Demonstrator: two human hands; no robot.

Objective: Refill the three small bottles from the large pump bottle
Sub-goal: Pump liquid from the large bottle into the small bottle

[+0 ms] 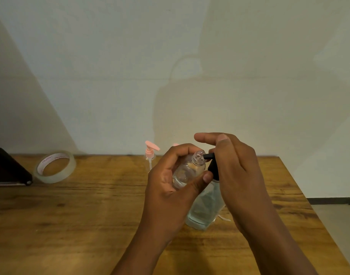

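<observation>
My left hand [170,179] grips a small clear bottle [188,171] with its cap off, tilted so its open threaded neck meets the black spout of the large pump bottle [203,207]. That large clear bottle stands on the wooden table [90,215], part filled with clear liquid. My right hand [233,165] lies over its black pump head, fingers bent down across the top. A second small bottle with a pink pump [150,155] stands behind my left hand. A bit of another pink pump [175,144] peeks over my left fingers.
A roll of clear tape [55,166] lies at the table's far left. Beside it, a dark flat object [9,171] reaches past the left edge. A thin white tube [224,218] lies by the large bottle's base. The table ends at a pale wall behind and drops off at right.
</observation>
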